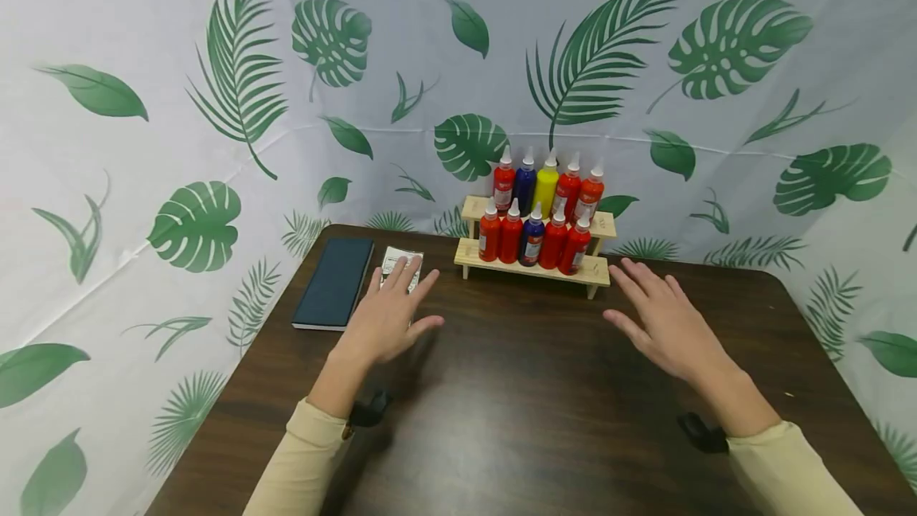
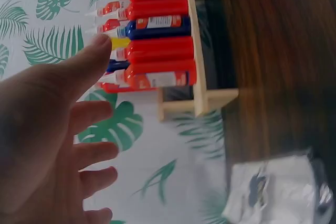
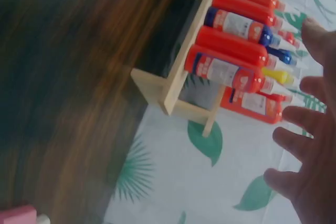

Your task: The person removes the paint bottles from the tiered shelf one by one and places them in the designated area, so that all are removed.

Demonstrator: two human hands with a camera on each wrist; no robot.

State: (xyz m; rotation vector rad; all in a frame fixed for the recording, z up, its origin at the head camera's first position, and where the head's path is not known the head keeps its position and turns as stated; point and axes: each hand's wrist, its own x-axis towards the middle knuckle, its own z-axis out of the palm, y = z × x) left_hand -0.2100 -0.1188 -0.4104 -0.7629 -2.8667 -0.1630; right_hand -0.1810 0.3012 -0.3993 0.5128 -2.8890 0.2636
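Note:
My left hand (image 1: 383, 317) is spread over the table's left half, fingers straight and holding nothing. Its fingertips overlap a small white printed packet (image 1: 393, 259) in the head view; the left wrist view shows clear plastic along the edge of the packet (image 2: 273, 190). With fingers extended and thumb apart, my right hand (image 1: 666, 325) hovers to the right of a two-step wooden rack (image 1: 595, 271). Squeeze bottles with white pointed caps stand in two rows on it: several red bottles (image 1: 489, 236), a dark blue bottle (image 1: 532, 242) in each row, and one yellow bottle (image 1: 545, 188) behind.
A dark notebook (image 1: 333, 281) lies at the table's left edge, beside the packet. Behind the rack hangs a white cloth (image 1: 401, 54) with green leaves. The brown table (image 1: 501, 388) stretches between my arms. A pink object (image 3: 18, 216) shows at the right wrist view's corner.

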